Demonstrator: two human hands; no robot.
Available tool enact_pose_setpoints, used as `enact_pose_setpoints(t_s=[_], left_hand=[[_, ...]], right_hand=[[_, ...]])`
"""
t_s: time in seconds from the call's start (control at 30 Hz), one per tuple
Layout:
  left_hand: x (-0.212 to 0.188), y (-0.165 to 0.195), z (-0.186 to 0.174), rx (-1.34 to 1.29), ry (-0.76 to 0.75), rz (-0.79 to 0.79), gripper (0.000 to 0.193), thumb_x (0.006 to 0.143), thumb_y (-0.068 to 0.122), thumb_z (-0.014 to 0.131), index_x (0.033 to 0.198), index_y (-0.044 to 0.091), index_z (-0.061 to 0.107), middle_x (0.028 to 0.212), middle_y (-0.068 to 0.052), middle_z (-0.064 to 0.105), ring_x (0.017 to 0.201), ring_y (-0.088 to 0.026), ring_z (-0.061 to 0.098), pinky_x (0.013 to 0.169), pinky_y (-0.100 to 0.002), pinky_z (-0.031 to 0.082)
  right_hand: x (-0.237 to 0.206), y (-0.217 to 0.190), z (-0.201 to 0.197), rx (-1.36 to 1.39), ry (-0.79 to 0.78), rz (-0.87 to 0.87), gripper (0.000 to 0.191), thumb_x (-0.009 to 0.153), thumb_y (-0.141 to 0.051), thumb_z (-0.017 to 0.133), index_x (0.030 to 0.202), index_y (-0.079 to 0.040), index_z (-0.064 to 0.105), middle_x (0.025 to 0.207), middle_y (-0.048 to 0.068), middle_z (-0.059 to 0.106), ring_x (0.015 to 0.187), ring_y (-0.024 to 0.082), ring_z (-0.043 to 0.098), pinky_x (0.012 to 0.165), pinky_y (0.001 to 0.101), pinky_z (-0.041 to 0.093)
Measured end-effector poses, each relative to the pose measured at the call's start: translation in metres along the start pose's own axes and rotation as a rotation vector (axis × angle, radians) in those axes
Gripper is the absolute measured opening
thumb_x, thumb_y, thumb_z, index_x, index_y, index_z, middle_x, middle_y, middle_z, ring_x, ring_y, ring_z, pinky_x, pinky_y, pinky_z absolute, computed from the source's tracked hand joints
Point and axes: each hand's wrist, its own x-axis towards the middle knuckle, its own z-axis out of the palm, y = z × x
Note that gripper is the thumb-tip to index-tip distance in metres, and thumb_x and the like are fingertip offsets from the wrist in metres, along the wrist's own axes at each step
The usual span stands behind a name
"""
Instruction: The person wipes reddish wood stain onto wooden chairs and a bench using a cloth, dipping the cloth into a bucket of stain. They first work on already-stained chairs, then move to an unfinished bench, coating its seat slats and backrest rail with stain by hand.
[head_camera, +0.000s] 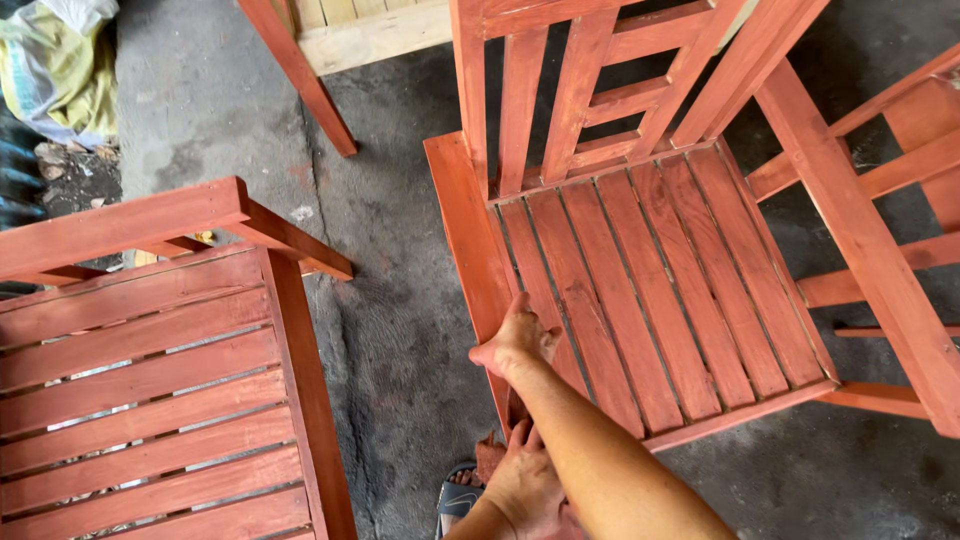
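- Right hand (518, 340) in the lower middle of the frame, fingers curled over the left front edge of the red-stained slatted chair seat (660, 290), thumb lying on top of the slats; closed on that edge.
- Right forearm running down from it to the bottom edge, crossing in front of the other hand.
- Left hand (522, 480) low in the frame, just under the right forearm, closed around a reddish-stained rag (492, 455) beside the chair's front leg; finger detail partly hidden by the arm.
- Chair seat filling the middle and right of the frame, slats running from upper left to lower right, backrest uprights (520, 95) rising toward the top edge.
- Thick red armrest beam (850, 220) slanting down the right side, further red rails behind it at the far right.
- Second red slatted piece (140, 400) at the lower left, well apart from the hands, its top rail crossing the left middle of the frame.
- Pale unpainted wooden frame with one red leg (300, 70) at the top, left of centre.
- Grey concrete floor (390, 300) between the pieces, dark and stained.
- Crumpled yellowish sack (60, 70) in the upper left corner, on the floor.
- Sandalled foot (458, 495) at the bottom edge, just left of the left hand.
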Motion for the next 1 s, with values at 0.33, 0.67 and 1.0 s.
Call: enact_pose_setpoints(t_s=[0.33, 0.67, 1.0], left_hand=[[-0.018, 0.038, -0.023, -0.093, -0.215, -0.149, 0.051, 0.070, 0.025, 0.073, 0.120, 0.017, 0.073, 0.154, -0.019, 0.039, 0.137, -0.048, 0.035, 0.113, -0.067, 0.028], [-0.048, 0.063, 0.066, -0.063, -0.144, 0.093, 0.031, 0.086, 0.028, 0.070, 0.117, 0.025, 0.075, 0.148, -0.012, 0.050, 0.142, -0.043, 0.039, 0.106, -0.070, 0.036], [0.104, 0.041, -0.073, 0.222, 0.681, -0.984, 0.035, 0.071, 0.007, 0.076, 0.100, 0.026, 0.078, 0.149, -0.013, 0.045, 0.132, -0.047, 0.038, 0.106, -0.059, 0.038]], right_hand=[[-0.013, 0.026, -0.038, 0.068, 0.017, -0.056, 0.122, 0.069, -0.052, 0.091, 0.159, -0.014, 0.019, 0.148, 0.018, 0.052, 0.133, 0.035, 0.055, 0.118, 0.0670, 0.026], [0.011, 0.135, -0.034, 0.055, 0.075, -0.088, 0.057, 0.079, -0.045, 0.084, 0.125, -0.016, 0.068, 0.128, 0.012, 0.069, 0.123, 0.033, 0.063, 0.105, 0.0536, 0.048], [-0.017, 0.257, -0.112, 0.410, 0.079, -0.144, 0.042, 0.078, -0.032, 0.080, 0.114, -0.011, 0.072, 0.108, 0.008, 0.076, 0.092, 0.030, 0.078, 0.079, 0.0417, 0.061]])
